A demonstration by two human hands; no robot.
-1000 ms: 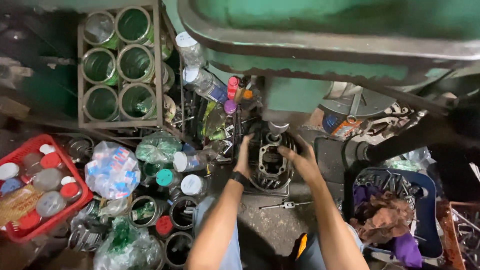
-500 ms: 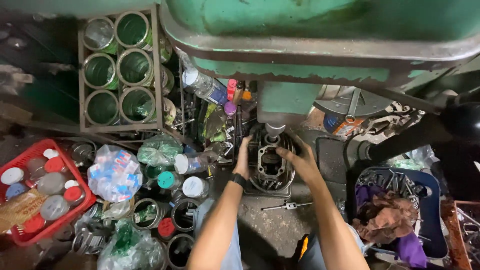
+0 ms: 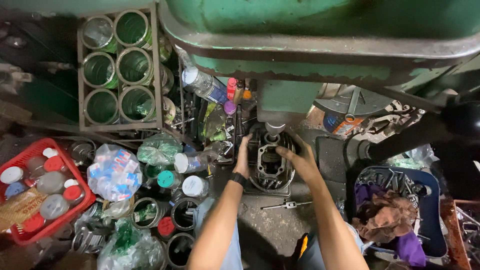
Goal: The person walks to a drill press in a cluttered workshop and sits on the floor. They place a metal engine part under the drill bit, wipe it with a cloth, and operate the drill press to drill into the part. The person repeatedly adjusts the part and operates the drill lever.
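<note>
A dark metal engine cylinder (image 3: 270, 166) with a round bore sits on the grimy floor under a large green machine (image 3: 320, 35). My left hand (image 3: 243, 156) presses flat against the cylinder's left side; a black band is on that wrist. My right hand (image 3: 298, 159) grips its upper right edge, fingers curled over the rim. A grey spindle (image 3: 274, 131) from the machine comes down just above the cylinder's top.
A small T-shaped metal tool (image 3: 286, 204) lies on the floor before the cylinder. Left: a rack of green tins (image 3: 119, 70), bottles, bagged parts (image 3: 114, 172), open cans and a red basket (image 3: 75, 200) of jars. Right: a blue tub (image 3: 435, 220) with rags and metal parts.
The view has tilted slightly, so the green machine fills more of the top. Both hands stay on the cylinder with barely any shift.
</note>
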